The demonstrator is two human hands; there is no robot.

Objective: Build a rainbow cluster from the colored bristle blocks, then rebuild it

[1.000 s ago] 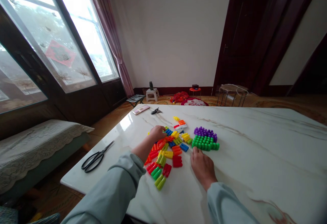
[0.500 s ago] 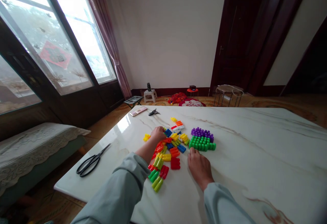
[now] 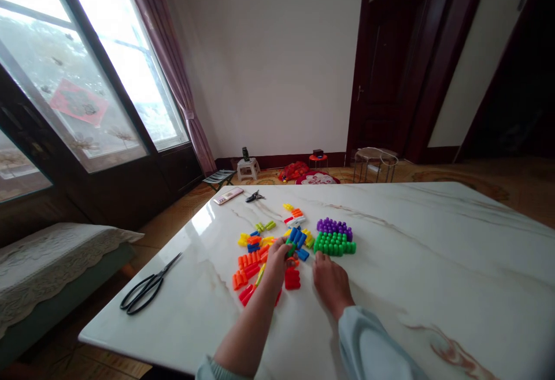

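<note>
My left hand (image 3: 278, 257) is closed on blue building blocks (image 3: 296, 238), with a bit of green at its fingers, above a loose pile of plastic blocks. Orange blocks (image 3: 248, 259), a red block (image 3: 292, 279) and yellow ones lie around and beneath that hand; its wrist hides part of the pile. Further right, my right hand (image 3: 332, 283) rests on the table with fingers curled, their tips at the near left corner of the joined green blocks (image 3: 335, 244). What those fingertips pinch, if anything, is hidden. Behind the green set stand joined purple blocks (image 3: 335, 227).
Black scissors (image 3: 150, 286) lie near the left edge of the marble table (image 3: 416, 264). A phone (image 3: 228, 196) and dark keys (image 3: 255, 196) lie at the far left. Lime-green blocks (image 3: 265, 227) sit behind the pile. Stools stand on the floor beyond.
My left hand has come back from the pile's far side towards the right, now with blue blocks in it. Several near blocks are now hidden by the arm. The view has shifted slightly.
</note>
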